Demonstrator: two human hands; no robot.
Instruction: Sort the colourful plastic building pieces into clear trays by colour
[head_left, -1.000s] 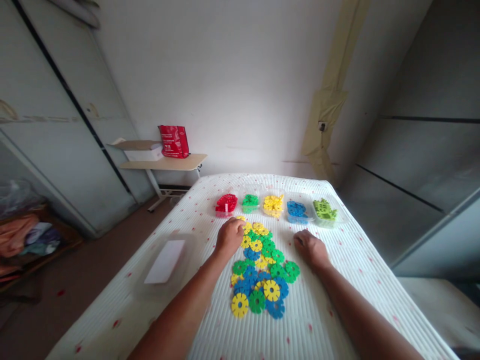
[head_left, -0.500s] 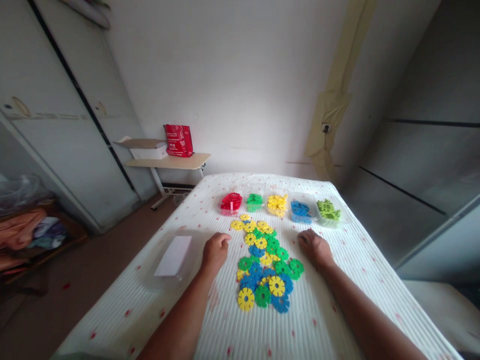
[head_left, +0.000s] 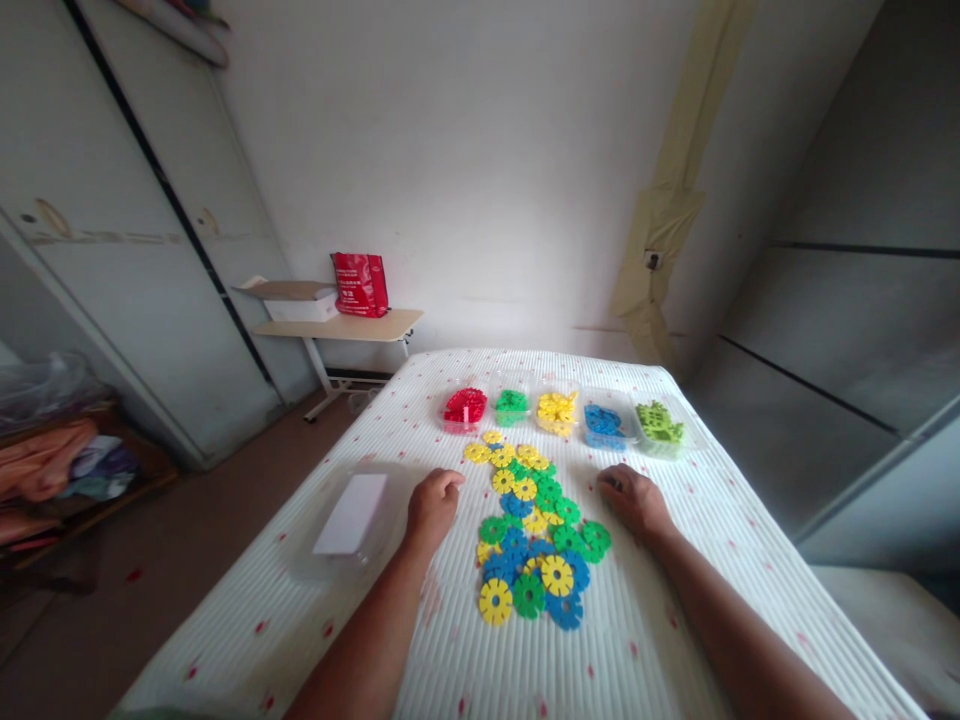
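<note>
A pile of flat yellow, green and blue snowflake discs [head_left: 534,530] lies on the white striped bed cover [head_left: 450,650]. My left hand [head_left: 433,505] rests on the cover just left of the pile, fingers curled into a loose fist, and no piece shows in it. My right hand [head_left: 634,500] rests at the pile's right edge, also curled, knuckles up. Behind the pile stands a row of clear tubs holding sorted pieces: red [head_left: 465,408], green [head_left: 511,405], yellow [head_left: 556,410], blue [head_left: 602,420] and light green [head_left: 659,424].
A clear plastic box with a white sheet [head_left: 351,515] lies on the bed left of my left hand. A small side table [head_left: 337,327] with a red bag [head_left: 360,283] stands by the wall. Clothes lie heaped on a low shelf [head_left: 52,470] at far left.
My left hand has drawn back from the top of the pile to the bare cover at its left, uncovering yellow discs there. My right hand has stayed put.
</note>
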